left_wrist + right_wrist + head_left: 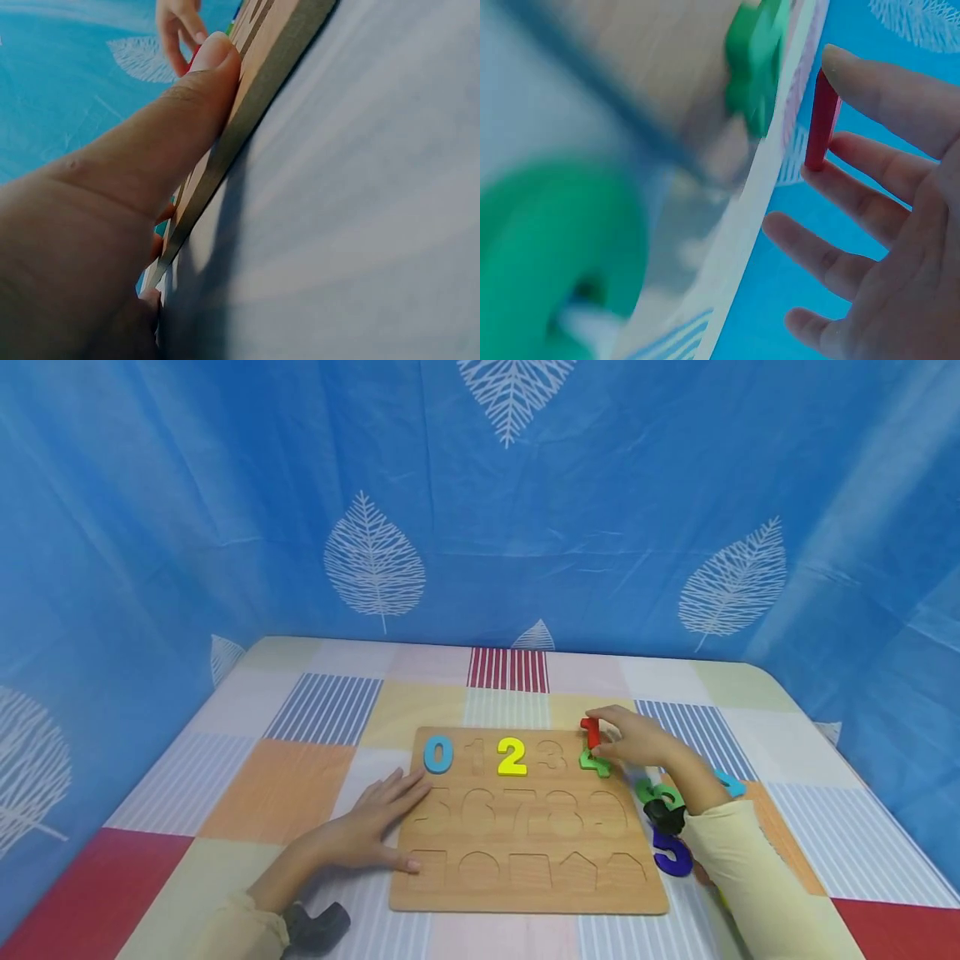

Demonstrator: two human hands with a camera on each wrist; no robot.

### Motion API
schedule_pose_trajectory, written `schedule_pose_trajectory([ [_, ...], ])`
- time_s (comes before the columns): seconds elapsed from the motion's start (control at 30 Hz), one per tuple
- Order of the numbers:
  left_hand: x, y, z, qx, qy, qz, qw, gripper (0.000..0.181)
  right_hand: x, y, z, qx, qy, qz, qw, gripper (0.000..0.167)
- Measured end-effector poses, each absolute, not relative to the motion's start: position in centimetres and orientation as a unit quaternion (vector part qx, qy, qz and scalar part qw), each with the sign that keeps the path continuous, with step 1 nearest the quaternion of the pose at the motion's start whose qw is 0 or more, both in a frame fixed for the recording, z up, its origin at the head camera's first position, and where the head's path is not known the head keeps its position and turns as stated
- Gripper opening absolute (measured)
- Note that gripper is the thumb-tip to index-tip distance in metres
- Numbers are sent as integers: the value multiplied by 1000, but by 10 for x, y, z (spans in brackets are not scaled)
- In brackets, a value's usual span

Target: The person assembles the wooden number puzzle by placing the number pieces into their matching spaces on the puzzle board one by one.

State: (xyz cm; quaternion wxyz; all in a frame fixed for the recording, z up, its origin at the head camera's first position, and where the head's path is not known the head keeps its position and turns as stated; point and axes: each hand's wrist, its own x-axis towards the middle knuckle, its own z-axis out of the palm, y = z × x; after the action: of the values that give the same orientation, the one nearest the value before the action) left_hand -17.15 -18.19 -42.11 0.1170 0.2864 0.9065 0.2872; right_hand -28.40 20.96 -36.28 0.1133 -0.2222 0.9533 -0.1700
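Observation:
A wooden number puzzle board [487, 827] lies flat, its top row holding a blue 0 [438, 754] and a yellow 2 [512, 757]. A green 4 [594, 763] sits at that row's right end; whether it is fully seated I cannot tell. Between thumb and fingertips my right hand [633, 737] pinches a red number 1 [823, 124], raised above the board beside the 4. My left hand [375, 822] rests along the board's left edge with fingers spread, and its thumb [202, 79] presses on the rim.
Right of the board lie loose pieces: a green piece [660, 793], a purple 5 [675, 856] and a blue piece [731, 783], some partly hidden by my right arm. Dark wrist gear [318, 929] shows near my left sleeve. A blue leaf-patterned curtain [480, 527] stands behind the checked tablecloth.

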Motion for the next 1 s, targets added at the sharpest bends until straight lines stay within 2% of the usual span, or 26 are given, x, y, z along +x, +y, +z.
schedule_pose_trajectory([
  [0.5,-172,-181,-424,286,907,287,115,98,-285,148,-369,-269,921,-265,98,59],
  [1.0,-169,-179,-424,291,905,290,110,96,-278,98,-367,-291,902,-295,119,61],
])
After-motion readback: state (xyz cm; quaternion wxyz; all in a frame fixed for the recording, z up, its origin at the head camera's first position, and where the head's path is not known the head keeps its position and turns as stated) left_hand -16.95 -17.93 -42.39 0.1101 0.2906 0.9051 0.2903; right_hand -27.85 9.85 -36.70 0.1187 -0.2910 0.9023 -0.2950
